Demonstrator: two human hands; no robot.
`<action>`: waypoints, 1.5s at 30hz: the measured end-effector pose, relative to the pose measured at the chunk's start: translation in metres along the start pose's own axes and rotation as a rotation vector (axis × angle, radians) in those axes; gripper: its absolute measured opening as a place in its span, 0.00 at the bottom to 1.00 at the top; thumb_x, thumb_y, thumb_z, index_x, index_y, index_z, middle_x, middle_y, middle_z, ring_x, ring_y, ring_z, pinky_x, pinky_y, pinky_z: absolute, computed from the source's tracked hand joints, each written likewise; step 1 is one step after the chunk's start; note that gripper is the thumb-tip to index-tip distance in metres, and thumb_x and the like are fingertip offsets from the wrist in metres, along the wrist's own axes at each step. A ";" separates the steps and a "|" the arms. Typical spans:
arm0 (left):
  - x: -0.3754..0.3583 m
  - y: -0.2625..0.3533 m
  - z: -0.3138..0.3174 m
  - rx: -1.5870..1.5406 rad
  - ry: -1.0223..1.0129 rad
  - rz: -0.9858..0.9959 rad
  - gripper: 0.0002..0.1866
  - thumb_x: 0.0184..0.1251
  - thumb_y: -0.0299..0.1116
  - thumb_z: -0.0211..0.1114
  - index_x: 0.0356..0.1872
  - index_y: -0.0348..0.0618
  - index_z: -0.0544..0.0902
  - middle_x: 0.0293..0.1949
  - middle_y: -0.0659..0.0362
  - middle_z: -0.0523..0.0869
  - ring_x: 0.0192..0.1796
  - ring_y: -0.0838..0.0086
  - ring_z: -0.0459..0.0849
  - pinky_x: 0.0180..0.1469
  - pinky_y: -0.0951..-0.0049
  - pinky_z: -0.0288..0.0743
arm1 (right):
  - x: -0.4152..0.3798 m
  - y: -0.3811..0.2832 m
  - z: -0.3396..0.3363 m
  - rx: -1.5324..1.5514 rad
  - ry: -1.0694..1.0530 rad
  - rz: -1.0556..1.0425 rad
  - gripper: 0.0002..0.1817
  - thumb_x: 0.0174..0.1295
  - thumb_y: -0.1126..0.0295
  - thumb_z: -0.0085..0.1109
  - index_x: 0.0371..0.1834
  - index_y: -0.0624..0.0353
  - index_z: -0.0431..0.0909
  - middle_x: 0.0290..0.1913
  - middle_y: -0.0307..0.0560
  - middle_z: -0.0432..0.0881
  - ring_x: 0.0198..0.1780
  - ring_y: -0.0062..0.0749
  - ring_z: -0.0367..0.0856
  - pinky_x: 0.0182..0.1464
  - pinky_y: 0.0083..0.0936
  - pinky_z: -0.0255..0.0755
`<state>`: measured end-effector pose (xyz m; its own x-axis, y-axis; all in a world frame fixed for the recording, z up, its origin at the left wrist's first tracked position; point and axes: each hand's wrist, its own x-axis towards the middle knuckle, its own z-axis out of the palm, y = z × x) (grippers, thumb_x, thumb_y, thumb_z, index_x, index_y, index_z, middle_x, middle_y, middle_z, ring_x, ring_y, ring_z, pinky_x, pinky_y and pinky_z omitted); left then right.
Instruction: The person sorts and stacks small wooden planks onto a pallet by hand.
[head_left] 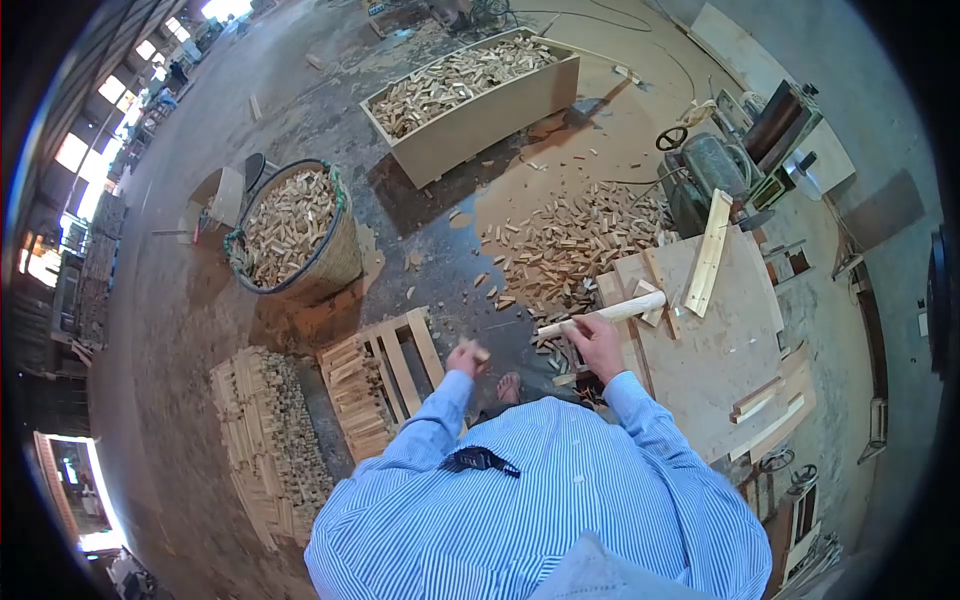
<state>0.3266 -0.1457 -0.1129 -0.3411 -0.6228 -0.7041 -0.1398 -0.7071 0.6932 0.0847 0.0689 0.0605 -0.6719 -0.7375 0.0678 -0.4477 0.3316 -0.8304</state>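
Note:
My left hand is closed around a small wood piece, in front of my body and beside the slatted pallet. Over the near left edge of the wooden work table, my right hand is closed at a long pale wooden stick, whose right end lies over the table top. Another flat board with small marks rests at the table's far side. Beyond the table edge, many cut wood pieces lie heaped on the floor.
A long wooden box and a round basket, both full of wood pieces, stand ahead. Stacked sticks lie at left. A green machine stands beyond the table. Loose strips lie on its right part.

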 end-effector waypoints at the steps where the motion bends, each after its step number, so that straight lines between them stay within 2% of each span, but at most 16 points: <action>1: 0.002 -0.014 -0.033 -0.072 0.052 -0.091 0.16 0.77 0.44 0.65 0.53 0.43 0.78 0.43 0.54 0.86 0.41 0.65 0.89 0.44 0.57 0.90 | -0.002 0.006 -0.002 0.084 0.049 0.031 0.17 0.63 0.63 0.73 0.46 0.66 0.87 0.38 0.50 0.87 0.37 0.35 0.86 0.42 0.31 0.79; 5: 0.012 -0.068 -0.105 0.089 0.273 -0.451 0.16 0.78 0.43 0.60 0.52 0.40 0.77 0.40 0.54 0.85 0.43 0.62 0.88 0.46 0.48 0.88 | -0.023 0.003 -0.026 0.148 0.156 0.122 0.16 0.65 0.63 0.72 0.45 0.67 0.87 0.37 0.49 0.87 0.34 0.31 0.85 0.39 0.28 0.78; 7: 0.016 -0.070 -0.095 0.094 0.273 -0.577 0.15 0.79 0.43 0.60 0.55 0.43 0.76 0.43 0.51 0.85 0.37 0.57 0.87 0.34 0.46 0.87 | -0.041 0.022 -0.025 0.133 0.192 0.181 0.16 0.66 0.64 0.72 0.46 0.68 0.87 0.35 0.49 0.87 0.34 0.29 0.84 0.39 0.27 0.77; 8: 0.040 -0.057 -0.075 0.067 0.237 -0.490 0.14 0.79 0.44 0.60 0.47 0.44 0.79 0.39 0.53 0.85 0.34 0.61 0.85 0.31 0.50 0.86 | -0.051 0.031 -0.025 0.146 0.220 0.211 0.16 0.66 0.64 0.71 0.47 0.68 0.87 0.35 0.48 0.87 0.34 0.28 0.84 0.39 0.26 0.77; 9: 0.073 -0.028 -0.056 -0.493 0.063 -0.412 0.12 0.81 0.44 0.58 0.44 0.47 0.80 0.39 0.56 0.85 0.36 0.65 0.85 0.30 0.54 0.83 | -0.056 0.036 -0.026 0.160 0.248 0.241 0.16 0.67 0.64 0.71 0.47 0.67 0.87 0.34 0.48 0.87 0.35 0.27 0.83 0.39 0.25 0.77; 11: 0.120 0.088 0.017 -0.544 -0.437 -0.108 0.19 0.85 0.51 0.51 0.49 0.46 0.80 0.42 0.61 0.86 0.46 0.69 0.85 0.45 0.64 0.82 | -0.069 0.033 -0.027 0.198 0.281 0.283 0.16 0.67 0.64 0.70 0.47 0.67 0.87 0.34 0.47 0.87 0.35 0.26 0.83 0.39 0.25 0.76; 12: 0.110 0.177 0.077 -0.625 -0.383 -0.077 0.21 0.83 0.52 0.54 0.49 0.43 0.80 0.44 0.59 0.84 0.46 0.68 0.82 0.52 0.59 0.81 | -0.075 0.031 -0.027 0.236 0.312 0.318 0.15 0.68 0.64 0.70 0.46 0.67 0.87 0.34 0.47 0.86 0.34 0.26 0.82 0.39 0.25 0.76; 13: 0.031 0.274 0.133 -0.234 -0.242 0.078 0.25 0.83 0.55 0.53 0.62 0.43 0.76 0.54 0.55 0.81 0.54 0.65 0.81 0.57 0.59 0.80 | -0.079 0.032 -0.026 0.239 0.318 0.324 0.15 0.68 0.64 0.70 0.46 0.67 0.87 0.34 0.47 0.86 0.34 0.26 0.82 0.39 0.25 0.76; 15: 0.054 0.364 0.173 -0.340 -0.457 0.336 0.34 0.83 0.55 0.53 0.76 0.40 0.63 0.76 0.44 0.68 0.74 0.54 0.73 0.71 0.53 0.75 | -0.084 0.033 -0.029 0.247 0.331 0.366 0.15 0.68 0.64 0.70 0.45 0.67 0.87 0.33 0.46 0.86 0.35 0.25 0.82 0.39 0.27 0.76; 17: 0.026 0.415 0.214 -0.270 -0.403 0.598 0.26 0.86 0.44 0.46 0.75 0.38 0.64 0.70 0.39 0.74 0.68 0.45 0.78 0.65 0.48 0.80 | -0.087 0.042 -0.034 0.224 0.370 0.350 0.15 0.68 0.63 0.70 0.45 0.67 0.87 0.33 0.47 0.86 0.35 0.27 0.82 0.39 0.28 0.76; 20: 0.044 0.411 0.230 -0.148 -0.560 0.578 0.25 0.86 0.41 0.43 0.76 0.42 0.63 0.71 0.37 0.73 0.68 0.41 0.78 0.67 0.47 0.79 | -0.093 0.051 -0.044 0.138 0.482 0.359 0.14 0.68 0.63 0.69 0.44 0.66 0.87 0.34 0.51 0.86 0.36 0.34 0.83 0.41 0.32 0.76; 22: 0.100 0.356 0.228 -0.188 -0.829 0.313 0.25 0.86 0.44 0.41 0.76 0.44 0.64 0.71 0.38 0.73 0.69 0.40 0.77 0.67 0.47 0.78 | -0.106 0.064 -0.067 0.000 0.582 0.366 0.15 0.68 0.61 0.68 0.45 0.65 0.87 0.37 0.56 0.86 0.39 0.45 0.84 0.44 0.37 0.76; 26: 0.086 0.166 0.219 0.474 -0.515 0.159 0.22 0.79 0.46 0.62 0.64 0.44 0.76 0.51 0.53 0.86 0.41 0.64 0.89 0.38 0.66 0.84 | -0.145 0.111 -0.125 -0.367 0.803 0.503 0.17 0.68 0.58 0.66 0.48 0.61 0.85 0.45 0.58 0.85 0.49 0.56 0.82 0.51 0.46 0.77; 30: 0.028 0.070 0.208 0.681 -0.524 0.120 0.23 0.78 0.46 0.64 0.61 0.39 0.79 0.47 0.54 0.88 0.43 0.69 0.87 0.41 0.69 0.82 | -0.194 0.136 -0.186 -0.602 1.007 0.721 0.16 0.65 0.58 0.68 0.44 0.60 0.83 0.45 0.55 0.82 0.50 0.56 0.81 0.53 0.50 0.76; 35: -0.022 0.054 0.223 1.259 -0.691 0.671 0.20 0.80 0.44 0.60 0.55 0.35 0.85 0.41 0.55 0.90 0.42 0.75 0.85 0.46 0.72 0.79 | -0.226 0.182 -0.224 -0.719 1.052 0.923 0.16 0.63 0.58 0.69 0.44 0.59 0.83 0.48 0.56 0.81 0.52 0.57 0.80 0.53 0.50 0.76; 45: -0.058 0.031 0.260 1.586 -0.622 0.767 0.26 0.76 0.49 0.63 0.62 0.37 0.79 0.46 0.39 0.89 0.51 0.42 0.87 0.53 0.49 0.79 | -0.200 0.203 -0.236 -0.956 0.764 1.003 0.14 0.65 0.59 0.63 0.44 0.57 0.86 0.47 0.51 0.82 0.53 0.46 0.80 0.57 0.46 0.72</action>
<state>0.1005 -0.0440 -0.0104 -0.9366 -0.1594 -0.3121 -0.3105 0.7906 0.5278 -0.0109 0.4225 0.0084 -0.9053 0.3607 0.2242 0.3503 0.9327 -0.0859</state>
